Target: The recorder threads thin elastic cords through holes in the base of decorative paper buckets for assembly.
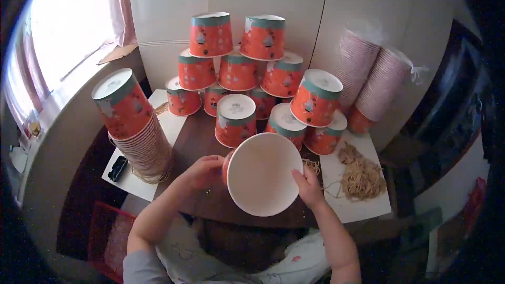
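Note:
A large paper bucket with a white inside tilts its open mouth toward me above the front of the table. My right hand grips its right side, thumb over the rim. On its left side my left hand is closed against the orange outer wall, its fingertips partly hidden behind the bucket. Just beyond stand upturned orange buckets with green bands, one in the middle and another to its right. The held bucket hides part of the brown tabletop.
Upturned buckets are stacked in tiers at the back. A tall nested stack stands at the left beside a small black object. Tan string-like strands lie in a heap on the right. Bagged nested stacks lean behind. A red crate sits lower left.

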Demonstrator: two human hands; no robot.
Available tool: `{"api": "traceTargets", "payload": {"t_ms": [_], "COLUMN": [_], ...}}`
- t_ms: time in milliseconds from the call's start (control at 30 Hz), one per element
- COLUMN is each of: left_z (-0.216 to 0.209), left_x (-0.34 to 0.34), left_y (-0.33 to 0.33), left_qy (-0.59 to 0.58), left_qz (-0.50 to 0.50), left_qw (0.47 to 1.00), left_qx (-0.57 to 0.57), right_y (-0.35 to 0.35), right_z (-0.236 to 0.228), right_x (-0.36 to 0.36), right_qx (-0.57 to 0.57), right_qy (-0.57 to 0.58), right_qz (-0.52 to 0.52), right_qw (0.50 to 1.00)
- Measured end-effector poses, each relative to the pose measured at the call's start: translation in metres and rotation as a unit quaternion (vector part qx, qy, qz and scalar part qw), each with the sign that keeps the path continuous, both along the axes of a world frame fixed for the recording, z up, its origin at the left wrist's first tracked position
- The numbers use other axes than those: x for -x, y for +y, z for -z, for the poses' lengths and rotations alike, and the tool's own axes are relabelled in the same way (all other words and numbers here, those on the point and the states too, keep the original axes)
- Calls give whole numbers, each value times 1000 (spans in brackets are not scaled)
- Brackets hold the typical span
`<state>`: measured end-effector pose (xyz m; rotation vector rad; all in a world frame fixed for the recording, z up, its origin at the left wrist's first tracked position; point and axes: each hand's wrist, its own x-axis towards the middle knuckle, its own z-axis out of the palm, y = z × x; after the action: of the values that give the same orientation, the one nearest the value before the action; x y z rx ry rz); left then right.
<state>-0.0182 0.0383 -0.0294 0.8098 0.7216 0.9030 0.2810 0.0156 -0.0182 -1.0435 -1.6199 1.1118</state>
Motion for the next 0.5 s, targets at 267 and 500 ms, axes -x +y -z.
{"api": "traceTargets", "payload": {"t_ms": [267,500], "left_z": [-7,-50], "left_x": [-17,-18], "left_y": [-11,-45], "left_qy": [271,187], "left_qz": [-112,-31], "left_qw": [939,964], "left_qx": [-181,-188], "right_y": [-3,-28], "right_z": [-8,-38], "right_x": [4,24], "right_qx": [1,-92], "right_qy": [-33,-215], "right_qz": [42,61], "right_qw": [999,970]}}
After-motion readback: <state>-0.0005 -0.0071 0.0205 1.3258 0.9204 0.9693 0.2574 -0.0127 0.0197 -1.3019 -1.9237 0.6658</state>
